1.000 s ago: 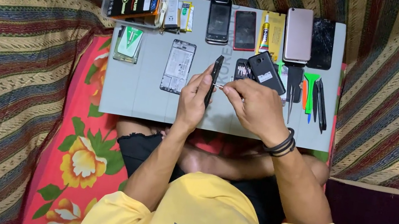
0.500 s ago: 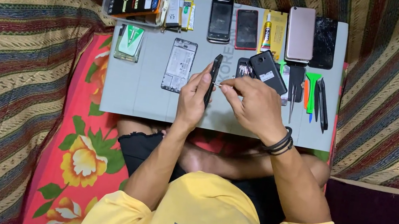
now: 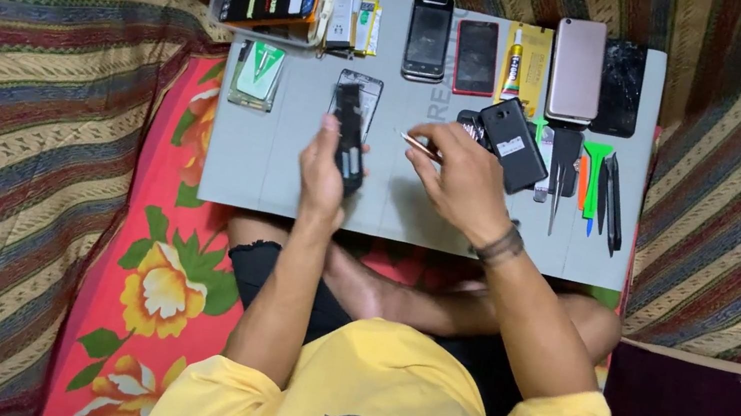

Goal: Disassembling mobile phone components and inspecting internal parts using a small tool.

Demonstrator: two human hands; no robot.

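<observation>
Left hand: the left hand [image 3: 324, 174] is closed around a dark, slim rectangular phone body [image 3: 348, 145], which is held tilted above the flat grey work board [image 3: 275, 171].
Right hand: the right hand [image 3: 462, 179] is pinched shut on a thin metallic tool [image 3: 418, 144], whose tip is pointed left towards the held phone body; a dark band is worn at the wrist.
Held phone body: it is kept over the left-middle part of the board, and the lower end of a pale phone frame [image 3: 357, 91] lying flat there is overlapped by it.
Beside the right hand: a black rectangular phone part with a white label [image 3: 514, 145] is seen just beyond the knuckles.
Far edge of board: a small dark-screened phone [image 3: 428, 36], a red-edged phone [image 3: 475, 57], a glue tube on a yellow card [image 3: 521, 67] and a pink phone back [image 3: 577, 69] are laid in a row.
Right edge: green, orange and black pry tools [image 3: 598, 182] are laid side by side.
Left edge: a green-labelled clear packet [image 3: 258, 75] is placed near the corner.
</observation>
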